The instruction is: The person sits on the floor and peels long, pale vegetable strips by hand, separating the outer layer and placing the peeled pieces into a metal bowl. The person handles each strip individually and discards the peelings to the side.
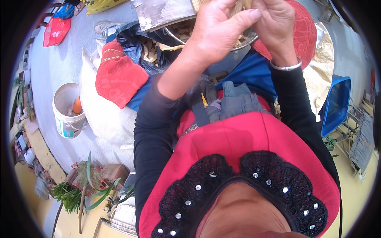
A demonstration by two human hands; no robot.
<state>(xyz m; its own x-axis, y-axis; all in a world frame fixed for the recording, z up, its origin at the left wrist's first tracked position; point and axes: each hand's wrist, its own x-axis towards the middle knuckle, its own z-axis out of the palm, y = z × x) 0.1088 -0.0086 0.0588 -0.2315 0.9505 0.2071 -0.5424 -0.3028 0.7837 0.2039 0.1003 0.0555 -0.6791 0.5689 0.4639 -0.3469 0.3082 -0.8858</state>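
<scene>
At the top edge, my left hand [215, 31] and my right hand [276, 25] are close together, their fingers around pale dried strips [239, 8] that look like husk. The fingertips are partly cut off by the frame. Just below the hands is a round metal-rimmed basin [251, 41] holding more strips [181, 31]. A worn board [166, 13] with a pale wooden edge lies over the basin's left side, beside my left hand. More pieces [149, 52] sit in an open black plastic bag [128, 37]. One long strip [171, 47] stretches between bag and basin.
Red towels [120, 77] [303, 35] drape both my knees. On the left are a white sack [104, 119], a white bucket [68, 119] and a red bag [56, 32]. A blue plastic container [336, 104] stands at right. Potted plants [70, 193] are at lower left.
</scene>
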